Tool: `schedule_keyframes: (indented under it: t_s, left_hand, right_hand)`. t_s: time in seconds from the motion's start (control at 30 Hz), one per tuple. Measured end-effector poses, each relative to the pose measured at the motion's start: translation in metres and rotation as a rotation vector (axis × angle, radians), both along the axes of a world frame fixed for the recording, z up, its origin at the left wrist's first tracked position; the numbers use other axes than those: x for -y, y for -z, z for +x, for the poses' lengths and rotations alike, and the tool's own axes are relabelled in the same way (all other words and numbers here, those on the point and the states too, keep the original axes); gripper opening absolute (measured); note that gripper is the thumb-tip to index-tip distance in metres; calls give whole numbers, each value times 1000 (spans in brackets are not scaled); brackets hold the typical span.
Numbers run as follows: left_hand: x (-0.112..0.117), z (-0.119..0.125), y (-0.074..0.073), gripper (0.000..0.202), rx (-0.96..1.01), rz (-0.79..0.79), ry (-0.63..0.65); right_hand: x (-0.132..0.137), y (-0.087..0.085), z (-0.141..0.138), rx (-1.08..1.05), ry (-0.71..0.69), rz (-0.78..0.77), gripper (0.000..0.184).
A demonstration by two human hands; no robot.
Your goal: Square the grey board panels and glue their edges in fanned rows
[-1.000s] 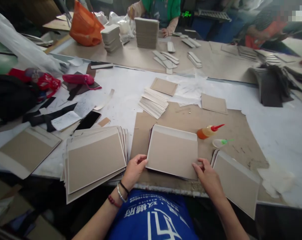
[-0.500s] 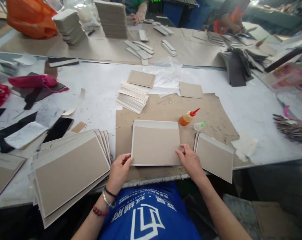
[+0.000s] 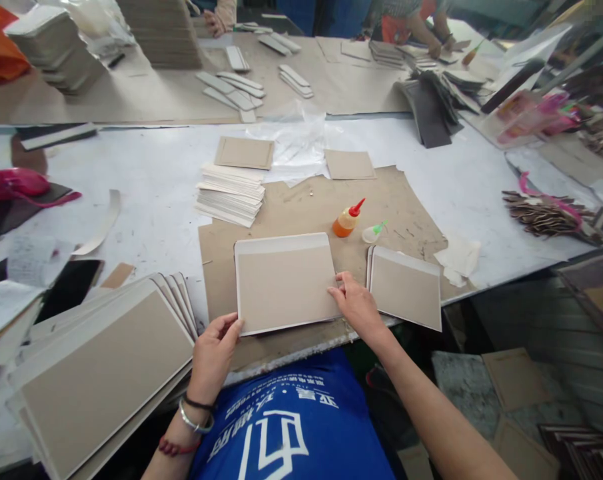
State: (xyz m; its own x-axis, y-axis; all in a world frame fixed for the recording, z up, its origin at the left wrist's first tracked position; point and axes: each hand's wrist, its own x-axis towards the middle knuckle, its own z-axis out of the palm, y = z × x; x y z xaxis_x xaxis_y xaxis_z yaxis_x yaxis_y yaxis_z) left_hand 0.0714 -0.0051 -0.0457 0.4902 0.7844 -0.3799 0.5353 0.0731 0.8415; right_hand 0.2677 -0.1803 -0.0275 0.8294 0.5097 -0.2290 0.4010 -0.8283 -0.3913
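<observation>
In front of me lies a flat beige panel [image 3: 286,287] with a pale strip along its far edge. My left hand [image 3: 215,350] pinches its near left corner between thumb and fingers. On the opposite side, my right hand [image 3: 356,303] grips the right edge low down, thumb on top. Just beyond the panel stand a bottle of orange liquid with a red nozzle [image 3: 346,221] and a small white bottle with a green tip [image 3: 372,233]. A fanned stack of similar panels [image 3: 106,373] is left of my left hand; a smaller stack [image 3: 406,283] sits right of my right hand.
Brown paper [image 3: 291,207] covers part of the white table. A pile of pale strips [image 3: 231,193] and two small beige pieces lie farther back. A dark phone [image 3: 68,290] rests at left. Across the table, other people's hands [image 3: 216,23] are at work among tall stacks.
The view has swung to the right, so most things appear farther left. Both my hands keep their hold on the panel's sides.
</observation>
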Motion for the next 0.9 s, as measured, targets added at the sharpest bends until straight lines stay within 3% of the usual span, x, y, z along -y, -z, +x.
schedule_keyframes:
  t_s: [0.9]
  left_hand:
    - [0,-4,12,41,63,5,-3]
  right_hand:
    - [-3,-2,4,5,-77,-78,17]
